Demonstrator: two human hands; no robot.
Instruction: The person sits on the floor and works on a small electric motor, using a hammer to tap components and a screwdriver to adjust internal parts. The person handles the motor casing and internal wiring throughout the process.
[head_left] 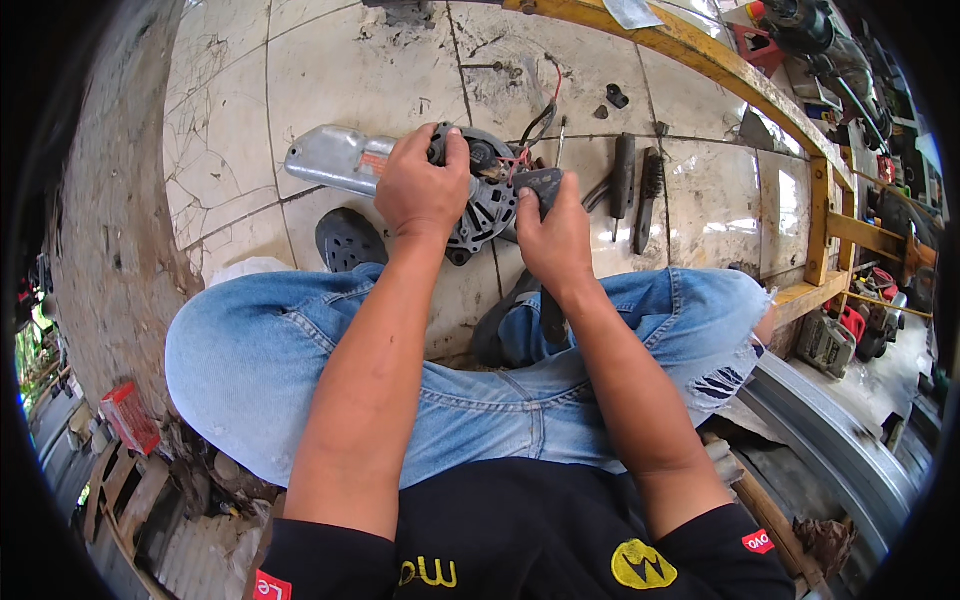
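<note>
A round, grey, slotted metal housing (487, 212), like a motor or an alternator, lies on the floor before me. Red and black wires (545, 115) rise from its far right side. To its left stretches a long silver metal piece (325, 160) with an orange label. My left hand (425, 185) grips the housing's left side, thumb on top and fingers curled round it. My right hand (558, 235) is closed near the dark block-shaped head of a hammer (541, 184), against the housing's right side. The hammer's dark handle runs down below that hand.
Right of the hammer lie a black-handled screwdriver (623, 170) and a dark wire brush (650, 195). Small dark parts (617, 96) and a bolt (483, 66) rest on the dirty tiles. A yellow frame (740, 75) borders the right. A dark clog (350, 240) is near my left knee.
</note>
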